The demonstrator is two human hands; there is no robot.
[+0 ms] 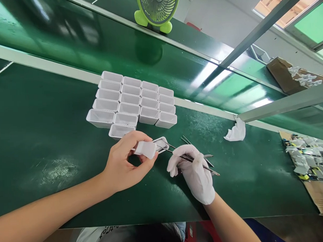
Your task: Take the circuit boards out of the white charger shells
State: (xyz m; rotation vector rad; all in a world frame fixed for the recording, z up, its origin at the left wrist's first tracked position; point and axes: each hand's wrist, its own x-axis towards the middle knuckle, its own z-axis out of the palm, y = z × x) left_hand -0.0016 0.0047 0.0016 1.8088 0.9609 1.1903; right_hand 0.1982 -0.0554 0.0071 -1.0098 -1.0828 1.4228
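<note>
My bare left hand (128, 162) pinches a small white plastic case (146, 149) between thumb and fingers. Right behind it is a white piece with a dark outline inside (161, 143); whether it belongs to the same case I cannot tell. In a white glove, my right hand (193, 171) grips a pair of metal tweezers (175, 154), whose tips reach to that piece. Another thin metal tool (187, 140) shows behind the gloved hand, partly hidden by it. Just beyond my left hand stand several open white plastic boxes (129, 108) in tight rows.
On the green table (45, 139), a crumpled white glove or cloth (236, 130) lies by a metal post. Cardboard with mixed small parts (309, 158) is at the right edge. A green fan (159, 8) stands behind the reflective partition, and a cardboard box (279, 74) sits far right.
</note>
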